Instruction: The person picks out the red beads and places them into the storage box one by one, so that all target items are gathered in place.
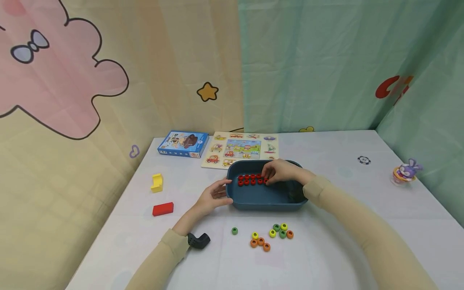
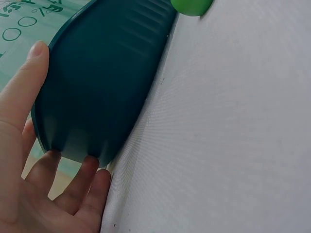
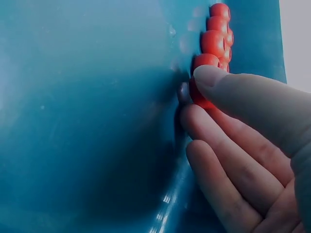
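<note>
Inside a dark blue tray (image 1: 266, 207) sit two rows of red beads (image 1: 253, 182). My left hand (image 1: 214, 196) holds the tray's left end, the thumb (image 2: 36, 68) at the rim and other fingertips against its outer wall. Reaching over the tray, my right hand (image 1: 282, 170) pinches a red bead (image 3: 199, 92) at the near end of the rows, between thumb and forefinger. That bead is partly hidden by the thumb; it touches or nearly touches its neighbour. On the table in front lie loose green (image 1: 235, 230), yellow (image 1: 255, 235) and orange beads (image 1: 266, 247).
Behind the tray lie a picture puzzle board (image 1: 243, 149) and a blue box (image 1: 183, 143). At the left are a yellow block (image 1: 157, 183), a red block (image 1: 163, 209) and a black bent piece (image 1: 199, 241) near the left wrist. A purple rabbit figure (image 1: 407, 171) stands far right.
</note>
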`<state>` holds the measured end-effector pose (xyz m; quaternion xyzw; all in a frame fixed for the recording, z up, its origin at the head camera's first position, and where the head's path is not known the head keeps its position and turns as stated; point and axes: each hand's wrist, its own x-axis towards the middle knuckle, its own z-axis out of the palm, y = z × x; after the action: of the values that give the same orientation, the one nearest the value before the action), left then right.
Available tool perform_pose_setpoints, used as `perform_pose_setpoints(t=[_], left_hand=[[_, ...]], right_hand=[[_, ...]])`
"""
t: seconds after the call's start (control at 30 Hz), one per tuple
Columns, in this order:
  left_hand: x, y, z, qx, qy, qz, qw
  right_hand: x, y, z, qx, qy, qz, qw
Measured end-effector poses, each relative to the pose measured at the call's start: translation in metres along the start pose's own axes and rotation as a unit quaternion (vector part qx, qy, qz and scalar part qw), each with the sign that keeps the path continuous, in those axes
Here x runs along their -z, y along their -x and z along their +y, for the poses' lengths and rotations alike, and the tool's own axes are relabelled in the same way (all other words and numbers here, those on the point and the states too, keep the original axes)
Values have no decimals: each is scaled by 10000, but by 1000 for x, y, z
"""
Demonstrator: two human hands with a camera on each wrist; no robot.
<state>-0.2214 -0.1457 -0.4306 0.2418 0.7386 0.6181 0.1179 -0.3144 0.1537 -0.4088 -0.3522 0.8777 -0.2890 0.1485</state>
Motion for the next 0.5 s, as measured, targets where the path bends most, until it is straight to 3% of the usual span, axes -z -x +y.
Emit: perform_pose_setpoints(t=[0.3, 0.4, 0.5], left_hand=[[-1, 1, -3, -89, -34, -78, 9999], [-1, 1, -7, -74, -17, -45, 10000], [-1, 0, -17, 115, -139, 28, 9998]], right_hand=[[10, 12, -13, 14, 97, -46, 9999], [17, 28, -22, 104, -63, 232, 9997], [19, 50, -26, 234, 0, 842, 9962]])
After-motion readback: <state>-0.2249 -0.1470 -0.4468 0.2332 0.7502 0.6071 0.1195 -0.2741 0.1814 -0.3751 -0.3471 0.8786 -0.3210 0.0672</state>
